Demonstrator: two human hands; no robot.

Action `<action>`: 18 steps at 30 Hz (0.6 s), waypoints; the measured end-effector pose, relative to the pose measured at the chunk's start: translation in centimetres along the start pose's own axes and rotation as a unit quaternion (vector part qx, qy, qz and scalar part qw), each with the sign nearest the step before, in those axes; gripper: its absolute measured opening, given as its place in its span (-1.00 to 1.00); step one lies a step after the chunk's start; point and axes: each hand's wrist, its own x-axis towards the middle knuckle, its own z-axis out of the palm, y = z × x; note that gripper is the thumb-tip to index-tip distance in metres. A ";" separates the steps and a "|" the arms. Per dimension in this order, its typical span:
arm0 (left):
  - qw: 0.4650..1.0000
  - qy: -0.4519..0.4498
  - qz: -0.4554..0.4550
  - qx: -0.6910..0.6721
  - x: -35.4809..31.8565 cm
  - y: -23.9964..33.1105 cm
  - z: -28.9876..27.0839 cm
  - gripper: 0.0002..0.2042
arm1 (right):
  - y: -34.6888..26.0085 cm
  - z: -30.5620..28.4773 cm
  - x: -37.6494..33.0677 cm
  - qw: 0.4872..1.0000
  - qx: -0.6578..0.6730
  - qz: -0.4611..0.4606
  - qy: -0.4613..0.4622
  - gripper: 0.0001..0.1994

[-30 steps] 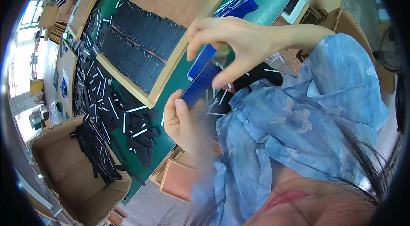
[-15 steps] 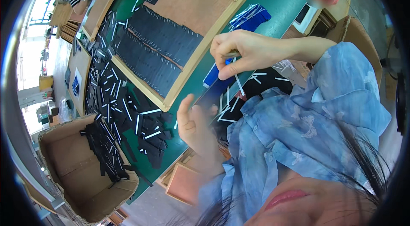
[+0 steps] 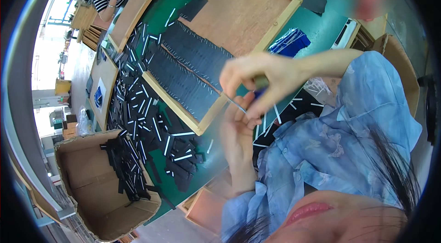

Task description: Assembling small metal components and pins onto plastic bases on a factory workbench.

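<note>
Looks like the pick-and-prep step: both hands are up in front of the chest, working one small piece before it goes anywhere. The right hand (image 3: 262, 82) has its fingers pressed together in a pinch on a thin dark strip (image 3: 235, 104), which pokes out toward 8 o'clock. The left hand (image 3: 236, 135) sits just below at 6 o'clock, fingers loosely curled, tips touching the strip's lower end; whether it truly grips is blurry, can't tell. At 10 o'clock, the wooden tray (image 3: 204, 126) holds rows of black pieces (image 3: 186, 66), and loose strips (image 3: 151, 128) litter the green desk (image 3: 321, 27) near a cardboard box (image 3: 87, 183). My guess: next move needs a steady pinch and careful lining up toward those rows.
</note>
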 end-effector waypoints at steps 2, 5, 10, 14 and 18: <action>0.947 0.131 0.200 0.215 -1.2 -0.4 1.3 -0.45 | 1.3 -4.2 3.1 0.981 -0.124 0.144 -0.023 -0.66; 0.796 0.219 0.321 0.464 -3.4 -2.0 -1.4 -0.49 | 8.6 -10.9 6.7 0.917 -0.351 0.187 0.009 -0.74; 0.619 0.276 0.358 0.643 -3.3 -2.5 -2.9 -0.59 | 17.5 -16.6 8.9 0.880 -0.462 0.110 0.005 -0.65; 0.632 0.303 0.367 0.612 -3.3 -3.0 -3.1 -0.62 | 19.0 -16.6 11.4 0.860 -0.483 0.164 -0.021 -0.66; 0.641 0.288 0.375 0.605 -3.5 -3.0 -3.6 -0.60 | 20.0 -17.3 11.4 0.862 -0.495 0.111 -0.006 -0.69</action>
